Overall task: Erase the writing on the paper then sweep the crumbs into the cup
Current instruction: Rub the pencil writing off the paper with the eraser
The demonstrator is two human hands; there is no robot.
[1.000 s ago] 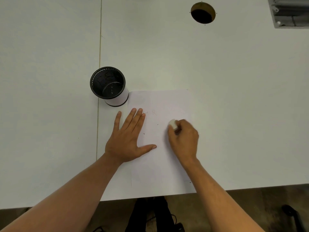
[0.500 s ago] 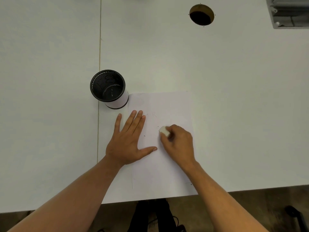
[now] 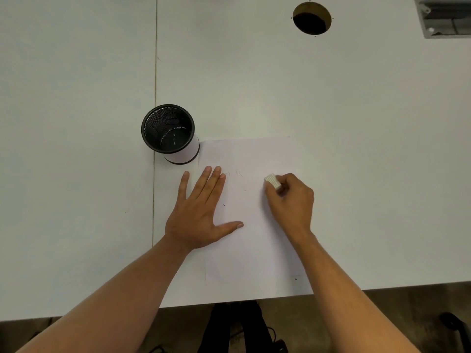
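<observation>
1. White paper [image 3: 251, 212] lies flat at the table's [image 3: 356, 123] near edge; faint letters [image 3: 234, 172] remain near its top.
2. Head view: left hand [image 3: 201, 215] spread open, palm pinning the sheet.
3. Right hand [image 3: 290, 200] pinches the eraser [image 3: 273, 181], now swung back rightward from half a second ago. Judged: rubbing mid-stroke, letters not yet reached.
4. Mesh cup [image 3: 169, 132] touches the sheet's top-left corner; few crumbs [image 3: 224, 205] visible.

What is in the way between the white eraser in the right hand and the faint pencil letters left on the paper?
Nothing visible. The white eraser in the right hand sits just right of the faint letters, bare white paper sheet between them.
</observation>
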